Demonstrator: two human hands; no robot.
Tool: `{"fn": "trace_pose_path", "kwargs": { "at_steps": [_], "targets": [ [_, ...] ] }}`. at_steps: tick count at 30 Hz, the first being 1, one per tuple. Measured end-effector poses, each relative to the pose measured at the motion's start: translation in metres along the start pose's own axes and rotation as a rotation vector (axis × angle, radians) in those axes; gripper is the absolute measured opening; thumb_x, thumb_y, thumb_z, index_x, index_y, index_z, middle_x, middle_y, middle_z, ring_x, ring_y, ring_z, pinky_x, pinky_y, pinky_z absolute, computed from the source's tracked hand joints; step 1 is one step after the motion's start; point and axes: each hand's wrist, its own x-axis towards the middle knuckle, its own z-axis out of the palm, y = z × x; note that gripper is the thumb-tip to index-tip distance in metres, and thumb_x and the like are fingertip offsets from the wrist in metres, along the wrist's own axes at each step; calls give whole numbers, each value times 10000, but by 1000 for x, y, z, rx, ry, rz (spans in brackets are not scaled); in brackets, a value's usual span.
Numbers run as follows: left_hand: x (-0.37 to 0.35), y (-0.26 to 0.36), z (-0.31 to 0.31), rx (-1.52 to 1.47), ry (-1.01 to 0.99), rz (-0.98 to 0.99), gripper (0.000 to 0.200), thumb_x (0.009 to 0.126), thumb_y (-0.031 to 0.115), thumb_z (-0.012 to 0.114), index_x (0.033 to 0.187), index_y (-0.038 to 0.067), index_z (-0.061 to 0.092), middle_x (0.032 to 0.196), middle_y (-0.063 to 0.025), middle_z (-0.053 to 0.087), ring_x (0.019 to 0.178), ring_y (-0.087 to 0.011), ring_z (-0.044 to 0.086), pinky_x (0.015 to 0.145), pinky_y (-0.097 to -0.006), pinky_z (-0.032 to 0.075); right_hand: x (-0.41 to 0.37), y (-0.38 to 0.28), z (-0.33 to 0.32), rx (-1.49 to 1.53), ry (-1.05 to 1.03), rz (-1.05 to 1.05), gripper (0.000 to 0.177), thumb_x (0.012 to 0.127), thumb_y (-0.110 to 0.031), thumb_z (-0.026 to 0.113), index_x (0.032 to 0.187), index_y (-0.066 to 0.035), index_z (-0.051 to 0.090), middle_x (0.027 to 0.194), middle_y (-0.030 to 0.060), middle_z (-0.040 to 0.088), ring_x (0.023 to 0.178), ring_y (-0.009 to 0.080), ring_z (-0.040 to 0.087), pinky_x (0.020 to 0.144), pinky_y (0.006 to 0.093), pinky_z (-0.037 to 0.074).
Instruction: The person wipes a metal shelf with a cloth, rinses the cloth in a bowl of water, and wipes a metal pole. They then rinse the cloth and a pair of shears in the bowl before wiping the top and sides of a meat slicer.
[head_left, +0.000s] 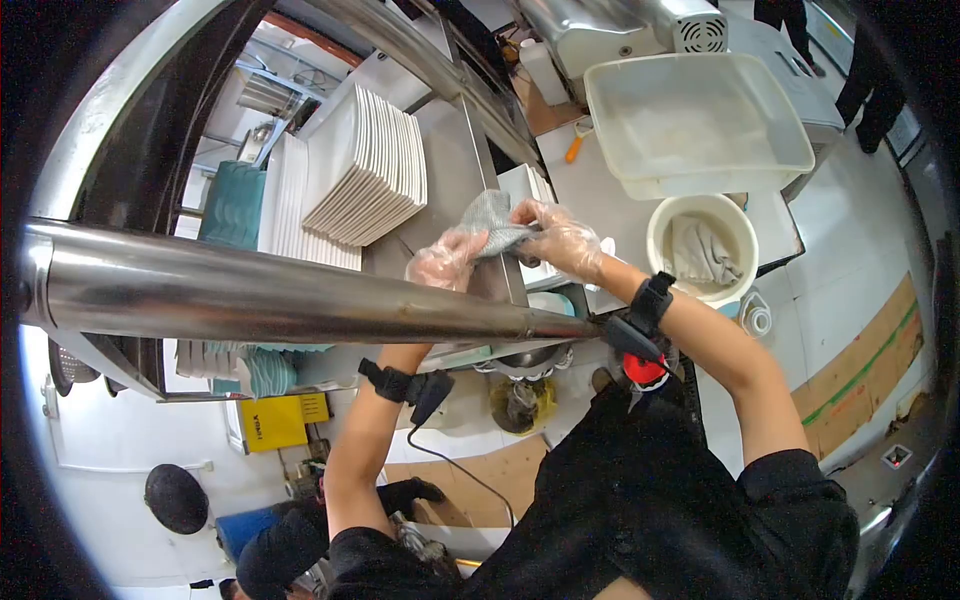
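A grey cloth [489, 222] is bunched between my two hands above the edge of the metal shelf. My left hand [447, 259], in a clear plastic glove, has its fingers closed on the cloth's left side. On the right side, my right hand [560, 238], gloved the same way, pinches the cloth. Just below and behind the hands are some white plates [527, 185], partly hidden. Left of the cloth stands a large stack of white rectangular plates [372, 165] on the metal shelf [440, 140].
A steel pole [280, 290] crosses in front of my left forearm. At right are a translucent tub [700, 125] and a white bucket [745, 240] holding a cloth. An orange-handled tool [574, 148] lies nearby. Another person [285, 550] is at lower left.
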Motion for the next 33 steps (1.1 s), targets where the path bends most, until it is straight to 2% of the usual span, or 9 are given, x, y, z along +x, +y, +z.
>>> {"fn": "trace_pose_path", "kwargs": {
  "at_steps": [2,6,17,18,21,22,24,27,33],
  "targets": [
    [-19,21,-4,443,-83,27,444,856,33,604,1236,257,648,1111,-110,676,890,-239,689,754,-313,559,-17,-1,4,-109,27,-85,331,724,-145,733,1019,-77,601,979,115,666,906,269,653,800,358,508],
    [-67,10,3,406,-135,116,404,936,196,546,1337,149,567,1217,-97,637,1130,-271,584,1014,-394,435,-59,-13,4,-115,-14,-121,311,734,-126,719,1022,-85,609,1021,117,646,983,266,627,869,363,487],
    [-11,-7,-2,285,0,181,562,752,-36,585,1270,182,616,1109,-128,666,993,-283,664,828,-353,551,-13,5,0,-51,21,-127,396,746,-180,762,1085,-94,577,1069,133,638,1020,264,614,878,355,478],
    [-4,-8,2,-113,33,71,561,746,-38,587,1262,179,621,1123,-137,663,984,-300,666,817,-353,556,-5,2,0,10,45,-150,435,748,-190,764,1120,-97,559,1084,135,638,1023,261,613,879,349,478],
    [-3,-16,5,-208,31,93,527,766,-17,582,1256,173,629,1142,-150,656,989,-310,664,848,-350,544,-5,-4,-11,34,-91,46,504,766,-225,761,1181,-106,500,1094,128,640,1014,255,613,876,341,469],
    [-7,-9,2,-208,35,92,527,766,-17,582,1256,173,629,1142,-150,656,989,-310,664,848,-350,544,-5,-6,-13,13,-188,120,512,772,-240,760,1188,-112,490,1097,126,639,1013,256,613,876,342,465],
    [-21,13,-4,396,-137,-42,487,800,20,587,1267,157,621,1149,-158,655,1009,-306,657,911,-338,512,-12,5,-6,-82,-135,-53,500,787,-278,745,1190,-121,494,1102,129,639,1021,266,612,875,357,460],
    [-44,4,7,271,-36,159,431,827,171,656,1242,66,602,1209,-150,608,1121,-329,573,968,-411,450,-27,-3,-2,-206,-67,-92,463,801,-275,714,1184,-120,507,1070,137,644,1018,283,607,879,359,456],
    [-74,40,0,216,206,-126,448,918,215,586,1329,55,506,1240,-159,582,1133,-355,556,992,-420,413,-43,-44,-19,112,-85,133,452,774,-226,685,1165,-64,524,1017,127,644,957,234,610,853,327,458]
  ]
}}
